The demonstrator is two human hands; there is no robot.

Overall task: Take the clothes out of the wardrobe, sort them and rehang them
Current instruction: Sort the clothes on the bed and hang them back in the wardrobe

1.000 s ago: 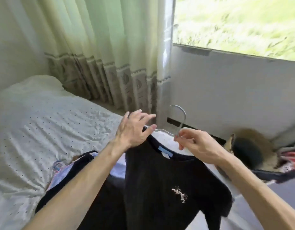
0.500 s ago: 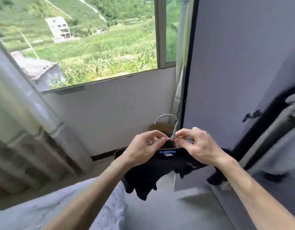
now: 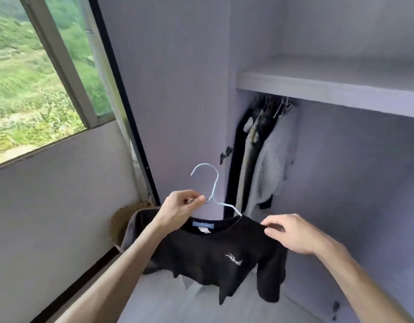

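A black T-shirt [image 3: 210, 257] with a small white chest logo hangs on a pale blue wire hanger [image 3: 212, 180] in front of me. My left hand [image 3: 180, 208] pinches the hanger at the base of its hook. My right hand [image 3: 292, 231] pinches the shirt's right shoulder. Behind them the wardrobe [image 3: 341, 171] stands open. Inside it, several garments [image 3: 264, 155], grey and dark, hang from hangers under a shelf.
The open wardrobe door [image 3: 173, 89] stands left of the hanging space. A window [image 3: 38, 73] over a low wall is at the left. A woven basket [image 3: 122, 220] sits on the floor below the wall's corner. A shelf [image 3: 329, 82] crosses the wardrobe above the rail.
The view swung right from the bed and curtain to the open wardrobe. The shirt on its hanger came along. My right hand left the hanger neck and now pinches the shirt's shoulder.
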